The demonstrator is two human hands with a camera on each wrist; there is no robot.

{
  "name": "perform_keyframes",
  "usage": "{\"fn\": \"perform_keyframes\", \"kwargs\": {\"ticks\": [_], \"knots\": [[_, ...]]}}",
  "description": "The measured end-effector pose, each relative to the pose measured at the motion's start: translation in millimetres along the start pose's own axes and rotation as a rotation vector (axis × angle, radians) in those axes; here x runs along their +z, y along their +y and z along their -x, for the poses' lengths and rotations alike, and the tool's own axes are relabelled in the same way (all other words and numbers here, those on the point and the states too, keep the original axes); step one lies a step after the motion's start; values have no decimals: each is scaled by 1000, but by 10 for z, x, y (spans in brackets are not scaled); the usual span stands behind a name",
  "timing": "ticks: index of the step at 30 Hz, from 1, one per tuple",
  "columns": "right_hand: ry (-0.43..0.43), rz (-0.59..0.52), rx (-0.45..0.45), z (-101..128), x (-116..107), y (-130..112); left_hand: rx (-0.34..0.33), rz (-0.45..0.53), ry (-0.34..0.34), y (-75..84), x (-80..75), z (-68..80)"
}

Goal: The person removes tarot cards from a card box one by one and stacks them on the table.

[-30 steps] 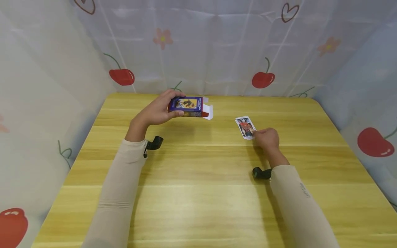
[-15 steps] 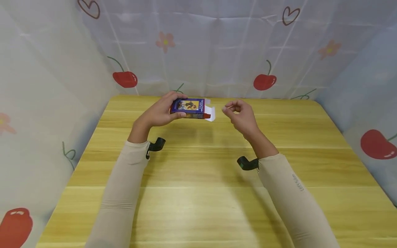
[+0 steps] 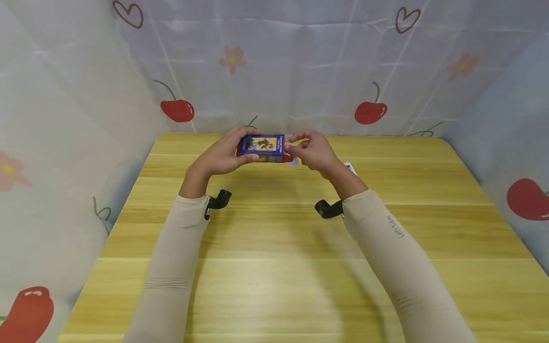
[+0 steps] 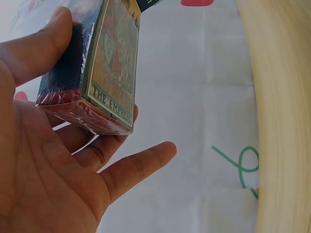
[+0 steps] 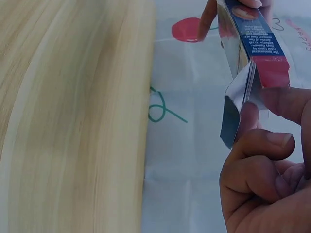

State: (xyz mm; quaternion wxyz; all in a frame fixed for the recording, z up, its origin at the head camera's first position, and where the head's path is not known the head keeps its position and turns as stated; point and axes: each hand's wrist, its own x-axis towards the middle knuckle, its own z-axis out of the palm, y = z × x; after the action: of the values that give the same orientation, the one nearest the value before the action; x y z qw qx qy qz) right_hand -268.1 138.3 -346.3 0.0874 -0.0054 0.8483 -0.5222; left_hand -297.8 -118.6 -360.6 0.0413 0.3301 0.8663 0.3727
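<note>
Here the left hand (image 3: 220,156) grips the card box (image 3: 262,144); the right hand (image 3: 317,151) touches its open end, fingers' hold unclear.

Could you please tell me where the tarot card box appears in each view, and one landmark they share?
Head: the tarot card box is slightly above and left of the centre.
Left wrist: upper left, cut by the top edge.
Right wrist: upper right, open end downward.
Landmark: the wooden table, right side in left wrist, left in right wrist.
</note>
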Motion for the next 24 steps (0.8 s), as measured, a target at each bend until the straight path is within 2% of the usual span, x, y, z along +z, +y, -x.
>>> {"fn": "perform_keyframes", "kwargs": {"ticks": [14, 24], "knots": [[15, 77, 92, -10, 75, 1, 21, -9, -9, 11, 40, -20], [52, 53, 126, -3, 16, 60, 20, -39, -11, 6, 51, -24]]}}
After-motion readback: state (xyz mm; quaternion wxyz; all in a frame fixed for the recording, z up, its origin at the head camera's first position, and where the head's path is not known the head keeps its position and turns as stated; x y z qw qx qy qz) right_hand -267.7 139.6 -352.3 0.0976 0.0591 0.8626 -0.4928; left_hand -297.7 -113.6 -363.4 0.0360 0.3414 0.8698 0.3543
